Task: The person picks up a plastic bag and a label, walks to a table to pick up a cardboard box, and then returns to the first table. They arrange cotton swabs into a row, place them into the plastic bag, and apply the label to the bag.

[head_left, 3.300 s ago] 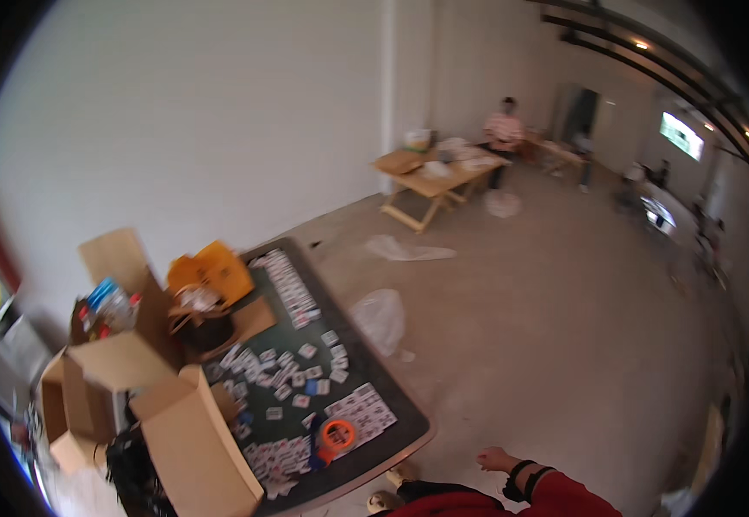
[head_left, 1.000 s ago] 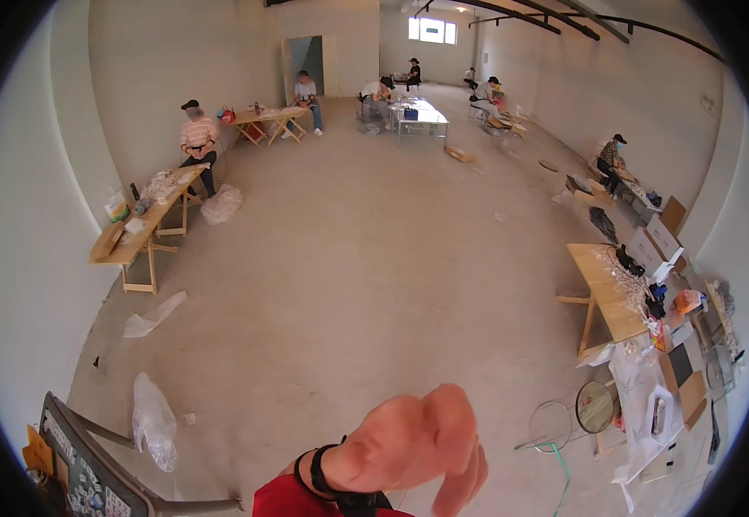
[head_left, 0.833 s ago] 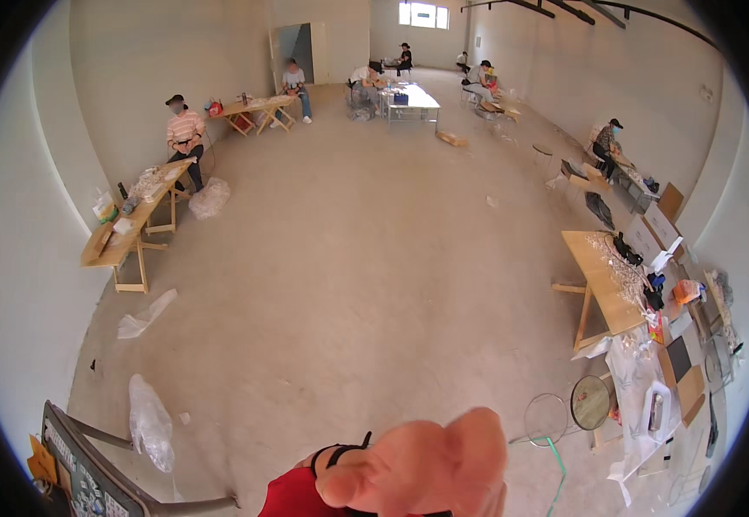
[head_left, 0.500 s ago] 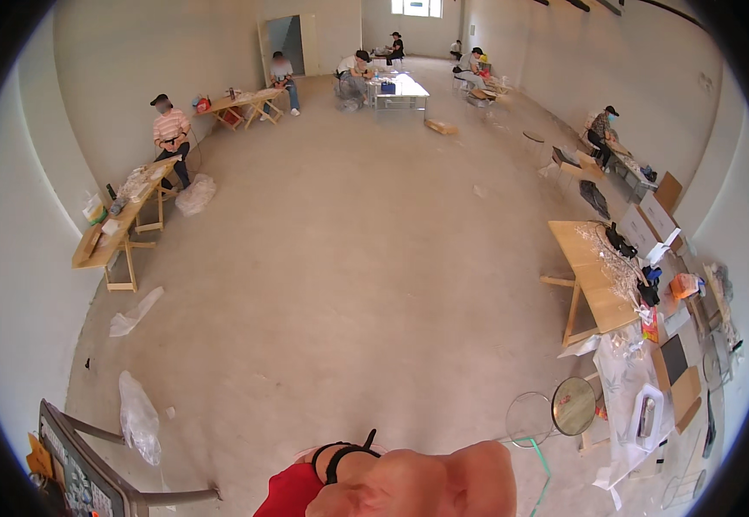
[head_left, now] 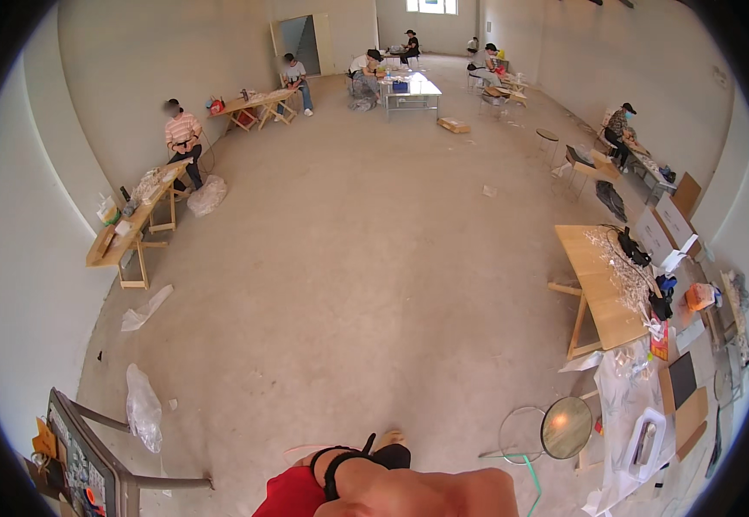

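Observation:
Bare skin of my arms or hands (head_left: 443, 493) fills the bottom middle, very near the camera, in rounded shapes with no fingers to make out. Which part belongs to the left and which to the right I cannot tell. Black straps (head_left: 333, 474) wrap round the skin at its left end, beside red cloth (head_left: 293, 493). Beyond the straps show a dark trouser leg and a tan shoe (head_left: 389, 439) on the floor. Whether either hand holds anything is hidden. No tabletop lies within visible touch of my skin.
A dark-framed chair (head_left: 99, 448) stands at lower left by a clear plastic bag (head_left: 143, 409). On the right are a round stool (head_left: 567, 427), a wooden table (head_left: 594, 280) with pale scraps, and a plastic-covered table (head_left: 617, 405). Several people sit working farther off.
The view has shifted, so the room appears slightly farther right. The skin at the bottom sits lower in the picture, and a shoe now shows beyond the straps.

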### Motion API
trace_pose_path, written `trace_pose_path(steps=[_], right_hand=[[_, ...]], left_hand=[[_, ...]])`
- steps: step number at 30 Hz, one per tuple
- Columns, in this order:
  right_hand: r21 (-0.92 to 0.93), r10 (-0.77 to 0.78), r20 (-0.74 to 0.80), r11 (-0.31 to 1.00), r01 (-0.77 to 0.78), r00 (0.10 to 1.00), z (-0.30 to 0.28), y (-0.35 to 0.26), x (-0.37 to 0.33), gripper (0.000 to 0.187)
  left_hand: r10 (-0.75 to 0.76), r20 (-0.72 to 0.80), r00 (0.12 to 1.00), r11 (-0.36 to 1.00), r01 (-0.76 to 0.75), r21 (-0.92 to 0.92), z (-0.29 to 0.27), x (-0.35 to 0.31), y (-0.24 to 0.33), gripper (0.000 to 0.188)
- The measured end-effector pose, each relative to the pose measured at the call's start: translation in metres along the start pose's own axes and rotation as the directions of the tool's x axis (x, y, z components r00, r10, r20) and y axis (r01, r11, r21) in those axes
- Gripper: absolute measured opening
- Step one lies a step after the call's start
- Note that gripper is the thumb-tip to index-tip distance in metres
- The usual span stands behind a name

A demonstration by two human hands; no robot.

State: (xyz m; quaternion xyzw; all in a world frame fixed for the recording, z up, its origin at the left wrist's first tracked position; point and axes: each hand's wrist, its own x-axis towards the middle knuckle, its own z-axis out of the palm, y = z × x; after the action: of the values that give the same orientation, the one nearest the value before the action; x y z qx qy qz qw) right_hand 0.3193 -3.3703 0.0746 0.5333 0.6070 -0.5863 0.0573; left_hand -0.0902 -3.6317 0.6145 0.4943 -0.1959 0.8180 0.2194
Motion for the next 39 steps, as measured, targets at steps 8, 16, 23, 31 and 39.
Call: trace_pose_path(steps=[8,16,23,31,39], right_hand=[[0.008,0.069,0.001,0.998,-0.069,0.998,0.014,0.049,0.037,0.043],[0.077,0.109,-0.064,0.992,-0.104,0.992,0.027,-0.012,0.013,0.036],[0.232,0.171,-0.138,0.963,-0.136,0.975,0.068,-0.050,-0.019,0.034],[0.303,0.317,-0.275,0.925,-0.230,0.908,0.089,-0.042,-0.081,0.039],[0.551,0.462,-0.316,0.800,-0.236,0.828,0.081,-0.001,-0.114,0.030]], left_hand=[[0.024,-0.056,0.998,0.998,-0.027,-0.052,-0.054,0.040,0.007,0.028],[0.007,-0.052,0.999,0.994,-0.012,-0.105,-0.129,0.071,0.010,0.026],[-0.228,-0.138,0.964,0.948,0.188,-0.255,-0.171,0.086,-0.003,0.023],[-0.428,-0.047,0.903,0.841,0.379,-0.386,-0.232,0.080,-0.096,0.020],[-0.861,0.000,0.509,0.505,0.854,-0.129,-0.256,-0.042,-0.213,0.023]])
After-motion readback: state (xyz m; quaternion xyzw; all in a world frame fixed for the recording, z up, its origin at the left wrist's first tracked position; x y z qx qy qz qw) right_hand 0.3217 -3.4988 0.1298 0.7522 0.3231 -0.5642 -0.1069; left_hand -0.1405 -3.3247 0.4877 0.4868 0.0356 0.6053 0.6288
